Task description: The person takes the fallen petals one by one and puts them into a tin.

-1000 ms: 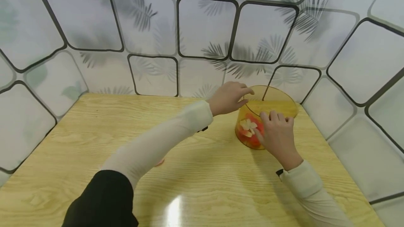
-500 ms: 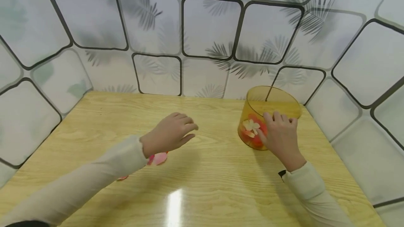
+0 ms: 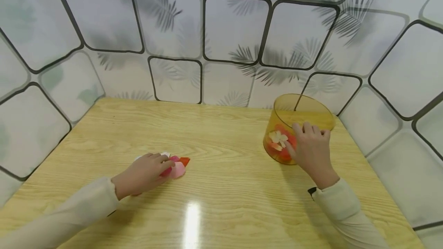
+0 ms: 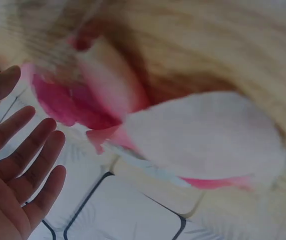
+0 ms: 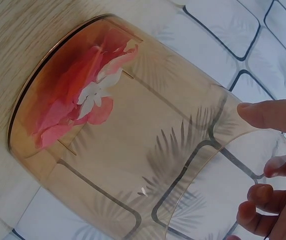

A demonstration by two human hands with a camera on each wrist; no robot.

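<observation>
Head view: the right hand (image 3: 313, 151) holds an amber see-through cylindrical container (image 3: 276, 122) by its near rim, fingers hooked over the edge and thumb against the outer wall — probably to steady it on the wood-grain bench (image 3: 225, 203), at the right of the frame. It stands mouth up, so the red petals (image 5: 57, 107) and a white flower-shaped piece (image 5: 95, 94) sit low inside. At lower left, the left hand (image 3: 147, 174) is palm down over a cluster of loose petals (image 3: 178, 170), pink, white and orange-red; its grip is relaxed and wide, the left wrist view showing parted fingers that hold nothing. That low posture seems to suit such thin pieces lying close to the surface; whether it presses on them I cannot tell. Against the frame from a second ago, the left hand has gone from the container's rim to the cluster, then mostly hidden — while the right hand's hold looks unchanged.
</observation>
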